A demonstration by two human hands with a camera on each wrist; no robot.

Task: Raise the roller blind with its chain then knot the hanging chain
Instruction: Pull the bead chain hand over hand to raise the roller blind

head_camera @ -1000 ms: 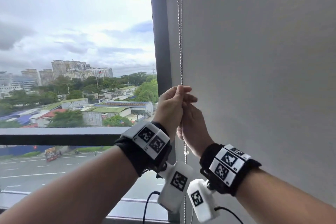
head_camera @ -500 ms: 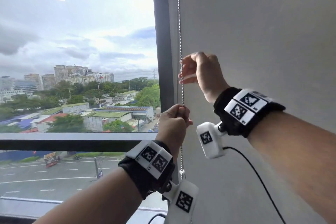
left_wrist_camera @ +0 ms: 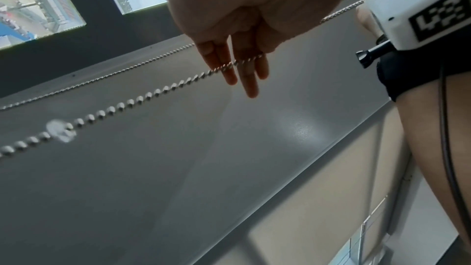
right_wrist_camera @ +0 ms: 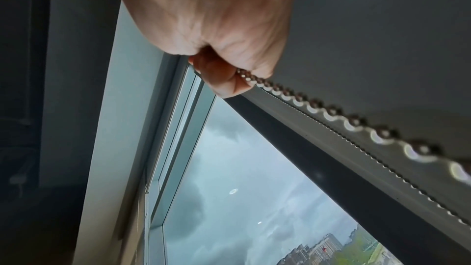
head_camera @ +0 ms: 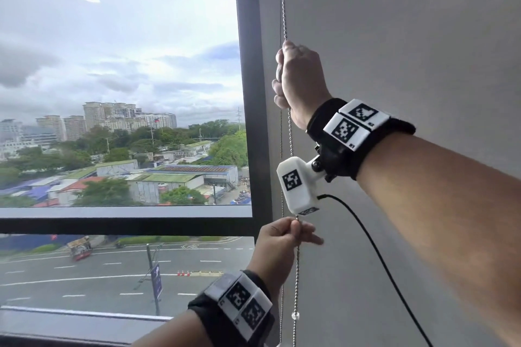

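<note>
A metal bead chain (head_camera: 284, 8) hangs in two strands along the left edge of the grey roller blind (head_camera: 394, 36), which covers the right of the head view. My right hand (head_camera: 294, 76) is high up, its fist wrapped round one strand; the right wrist view shows the beads (right_wrist_camera: 331, 112) running out of the closed fist (right_wrist_camera: 216, 27). Well below, my left hand (head_camera: 284, 239) pinches the same strand between thumb and forefinger, the other fingers held straight. In the left wrist view the chain (left_wrist_camera: 142, 98) crosses those fingers (left_wrist_camera: 229, 67). A clear connector bead (head_camera: 295, 315) hangs below the left hand.
A dark vertical window post (head_camera: 248, 93) stands just left of the chain, and a dark horizontal bar (head_camera: 112, 220) crosses the glass. The sill (head_camera: 70, 324) lies at the lower left. A black cable (head_camera: 366, 236) trails from the right wrist camera.
The hands were together on the chain. My right hand let go, rose up the chain and closed round it higher; my left hand has moved down, still holding the chain.
</note>
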